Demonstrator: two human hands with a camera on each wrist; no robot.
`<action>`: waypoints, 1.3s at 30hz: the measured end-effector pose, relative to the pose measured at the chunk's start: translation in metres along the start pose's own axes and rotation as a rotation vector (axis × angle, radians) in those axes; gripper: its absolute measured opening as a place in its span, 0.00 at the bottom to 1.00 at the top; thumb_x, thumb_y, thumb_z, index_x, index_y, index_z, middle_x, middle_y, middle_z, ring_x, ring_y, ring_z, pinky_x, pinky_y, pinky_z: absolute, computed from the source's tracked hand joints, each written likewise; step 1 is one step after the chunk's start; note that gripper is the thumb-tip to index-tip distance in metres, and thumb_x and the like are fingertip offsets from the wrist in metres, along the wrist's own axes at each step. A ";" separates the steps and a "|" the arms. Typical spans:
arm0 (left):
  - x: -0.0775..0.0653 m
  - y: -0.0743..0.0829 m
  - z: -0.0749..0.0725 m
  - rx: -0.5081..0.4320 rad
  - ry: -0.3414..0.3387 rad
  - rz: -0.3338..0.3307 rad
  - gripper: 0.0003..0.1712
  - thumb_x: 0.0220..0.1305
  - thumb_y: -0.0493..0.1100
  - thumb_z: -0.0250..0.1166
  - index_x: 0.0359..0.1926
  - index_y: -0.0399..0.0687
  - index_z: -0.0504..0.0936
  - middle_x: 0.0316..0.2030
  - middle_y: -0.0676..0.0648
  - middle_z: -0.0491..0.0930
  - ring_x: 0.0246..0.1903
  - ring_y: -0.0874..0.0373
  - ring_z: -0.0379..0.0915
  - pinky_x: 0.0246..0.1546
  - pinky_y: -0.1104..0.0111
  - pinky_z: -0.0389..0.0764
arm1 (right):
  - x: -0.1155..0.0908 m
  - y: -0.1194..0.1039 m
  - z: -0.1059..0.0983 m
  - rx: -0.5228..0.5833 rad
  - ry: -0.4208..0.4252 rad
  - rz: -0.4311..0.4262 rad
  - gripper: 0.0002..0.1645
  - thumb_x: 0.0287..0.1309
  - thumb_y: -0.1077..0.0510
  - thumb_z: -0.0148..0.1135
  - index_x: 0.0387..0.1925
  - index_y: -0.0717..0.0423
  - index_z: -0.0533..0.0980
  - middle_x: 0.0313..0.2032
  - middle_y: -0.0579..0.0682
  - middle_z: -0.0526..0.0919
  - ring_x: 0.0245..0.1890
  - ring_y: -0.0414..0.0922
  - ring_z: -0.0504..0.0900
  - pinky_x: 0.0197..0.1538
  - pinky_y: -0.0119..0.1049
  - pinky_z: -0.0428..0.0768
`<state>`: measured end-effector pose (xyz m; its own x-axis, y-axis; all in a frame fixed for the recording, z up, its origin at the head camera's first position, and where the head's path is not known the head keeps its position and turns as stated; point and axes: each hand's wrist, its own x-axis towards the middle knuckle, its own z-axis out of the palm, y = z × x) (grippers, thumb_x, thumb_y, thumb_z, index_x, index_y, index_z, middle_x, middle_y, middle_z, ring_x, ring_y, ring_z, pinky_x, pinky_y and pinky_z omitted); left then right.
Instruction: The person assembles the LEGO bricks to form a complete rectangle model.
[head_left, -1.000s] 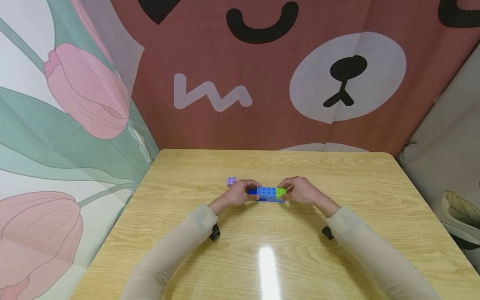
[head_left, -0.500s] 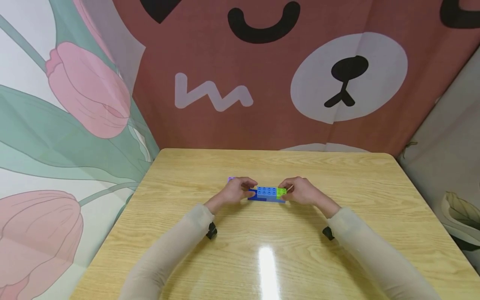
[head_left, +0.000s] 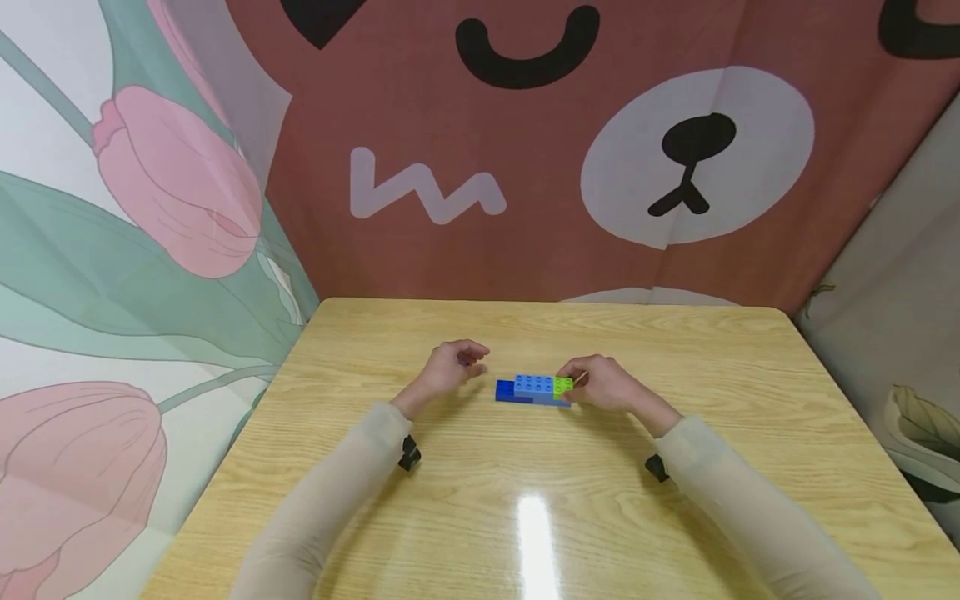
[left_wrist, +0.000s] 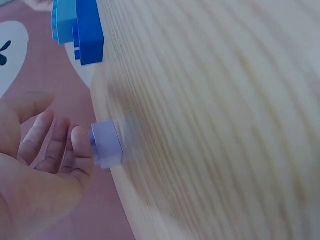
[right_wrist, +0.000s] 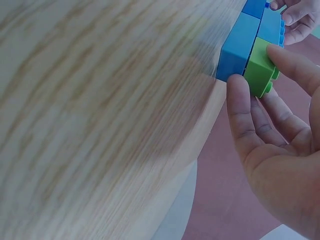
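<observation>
A low build of toy building bricks lies on the table: a dark blue brick (head_left: 505,390) and a light blue brick (right_wrist: 237,46) side by side below, with a second light blue brick (head_left: 534,384) and a small lime green brick (head_left: 562,385) on top. My right hand (head_left: 604,383) pinches the green brick at the right end, thumb on its near side, one fingertip at the lower light blue brick's end. To the left, my left hand (head_left: 448,367) holds nothing, fingers loosely bent, beside a small purple brick (left_wrist: 106,144). In the head view that hand mostly covers the purple brick.
The wooden table (head_left: 480,475) runs back to a hanging cloth (head_left: 420,258) with a bear print. Another printed cloth with tulips (head_left: 176,183) hangs on the left. Black wrist devices sit under both sleeves.
My left hand has let go of the dark blue end of the build and moved left to the purple brick. The right hand and the build have stayed in place.
</observation>
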<state>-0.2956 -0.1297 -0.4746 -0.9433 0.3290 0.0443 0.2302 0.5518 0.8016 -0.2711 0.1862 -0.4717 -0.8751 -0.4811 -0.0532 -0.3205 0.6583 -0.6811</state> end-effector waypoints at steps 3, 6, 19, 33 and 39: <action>0.000 -0.002 -0.004 -0.007 0.031 -0.012 0.17 0.67 0.34 0.70 0.56 0.37 0.84 0.51 0.40 0.83 0.49 0.50 0.79 0.50 0.61 0.80 | 0.000 0.000 0.000 0.008 -0.004 -0.003 0.22 0.61 0.57 0.74 0.55 0.59 0.81 0.48 0.52 0.84 0.46 0.51 0.83 0.45 0.44 0.83; 0.000 -0.005 -0.007 -0.007 0.058 -0.021 0.17 0.67 0.33 0.69 0.56 0.37 0.84 0.49 0.40 0.83 0.49 0.50 0.79 0.48 0.62 0.80 | -0.001 0.000 0.000 0.013 -0.008 -0.004 0.22 0.61 0.57 0.73 0.56 0.59 0.81 0.48 0.52 0.83 0.46 0.51 0.83 0.45 0.44 0.83; 0.002 -0.023 -0.014 0.005 0.110 -0.086 0.17 0.66 0.31 0.69 0.55 0.40 0.84 0.52 0.43 0.82 0.54 0.47 0.76 0.53 0.58 0.78 | -0.002 -0.001 0.000 0.003 -0.006 -0.009 0.22 0.62 0.56 0.73 0.56 0.59 0.81 0.49 0.52 0.83 0.46 0.50 0.83 0.45 0.44 0.83; 0.001 -0.028 -0.010 0.032 0.041 -0.122 0.21 0.61 0.28 0.72 0.56 0.39 0.84 0.46 0.45 0.83 0.45 0.52 0.77 0.46 0.63 0.79 | -0.002 -0.002 0.000 0.003 0.001 -0.008 0.22 0.61 0.57 0.73 0.55 0.59 0.81 0.48 0.52 0.84 0.45 0.49 0.84 0.44 0.43 0.83; 0.001 -0.027 -0.010 0.020 0.036 -0.152 0.21 0.61 0.28 0.72 0.56 0.39 0.84 0.45 0.45 0.83 0.44 0.52 0.77 0.42 0.65 0.79 | -0.003 -0.002 0.000 0.011 -0.001 -0.003 0.22 0.62 0.57 0.73 0.55 0.59 0.81 0.49 0.53 0.84 0.46 0.50 0.83 0.45 0.43 0.83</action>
<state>-0.3056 -0.1518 -0.4903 -0.9756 0.2128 -0.0548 0.0885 0.6086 0.7885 -0.2677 0.1860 -0.4699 -0.8735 -0.4841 -0.0521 -0.3192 0.6501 -0.6895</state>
